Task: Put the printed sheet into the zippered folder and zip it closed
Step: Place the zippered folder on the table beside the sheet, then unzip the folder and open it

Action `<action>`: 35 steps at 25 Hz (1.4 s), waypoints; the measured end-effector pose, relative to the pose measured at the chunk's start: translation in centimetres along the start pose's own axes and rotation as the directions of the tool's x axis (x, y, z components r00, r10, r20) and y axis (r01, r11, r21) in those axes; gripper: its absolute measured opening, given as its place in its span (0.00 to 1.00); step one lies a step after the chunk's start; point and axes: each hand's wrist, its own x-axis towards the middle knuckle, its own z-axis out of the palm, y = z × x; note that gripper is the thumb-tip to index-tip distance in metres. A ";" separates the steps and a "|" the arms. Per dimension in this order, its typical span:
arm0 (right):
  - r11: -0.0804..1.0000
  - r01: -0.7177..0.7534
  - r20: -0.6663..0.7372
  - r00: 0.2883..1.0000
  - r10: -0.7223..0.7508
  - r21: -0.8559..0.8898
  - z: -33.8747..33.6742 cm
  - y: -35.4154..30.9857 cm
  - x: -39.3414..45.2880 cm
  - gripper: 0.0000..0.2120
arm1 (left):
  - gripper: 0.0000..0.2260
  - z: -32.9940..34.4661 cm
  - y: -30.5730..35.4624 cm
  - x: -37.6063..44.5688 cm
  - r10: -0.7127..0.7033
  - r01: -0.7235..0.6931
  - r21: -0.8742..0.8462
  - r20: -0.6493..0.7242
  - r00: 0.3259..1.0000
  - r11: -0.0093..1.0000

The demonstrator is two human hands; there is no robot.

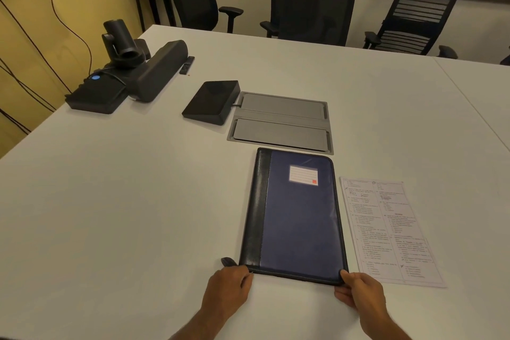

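A blue zippered folder (296,215) with a black spine strip and a white label lies flat and closed on the white table. The printed sheet (386,232) lies flat just right of it, not touching my hands. My left hand (230,284) pinches something small at the folder's near left corner, beside a black tab (227,261). My right hand (358,288) grips the folder's near right corner between thumb and fingers.
A grey flap panel (281,121) is set into the white table (124,201) just behind the folder. A black tablet-like device (211,102), a camera with speaker bar (132,72) and a remote (187,64) stand at the far left. Office chairs (317,14) line the far edge.
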 end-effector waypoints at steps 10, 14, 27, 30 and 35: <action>0.999 -0.022 0.000 1.000 0.022 -0.029 0.7 -0.8 -0.4 0.10 | 0.14 0.7 -1.1 -0.3 0.028 -0.027 0.022 -0.043 0.999 0.999; 0.998 -0.017 -0.018 1.000 0.016 -0.057 0.7 -0.8 -0.4 0.10 | 0.14 0.8 -2.0 -0.2 0.069 -0.069 0.008 -0.036 0.997 0.998; 0.999 0.001 -0.017 1.000 -0.001 -0.045 0.8 -0.5 -0.2 0.12 | 0.04 -3.7 -5.7 -0.5 0.376 -0.358 0.129 -0.168 0.911 0.925; 0.998 0.005 -0.016 1.000 -0.005 -0.055 0.7 -0.6 -0.2 0.12 | 0.05 -3.5 -5.9 0.2 0.450 -0.434 0.122 -0.174 0.876 0.893; 0.998 0.008 -0.021 1.000 -0.009 -0.059 0.7 -0.7 -0.4 0.11 | 0.08 -3.0 -6.3 0.2 0.447 -0.440 0.081 -0.175 0.877 0.895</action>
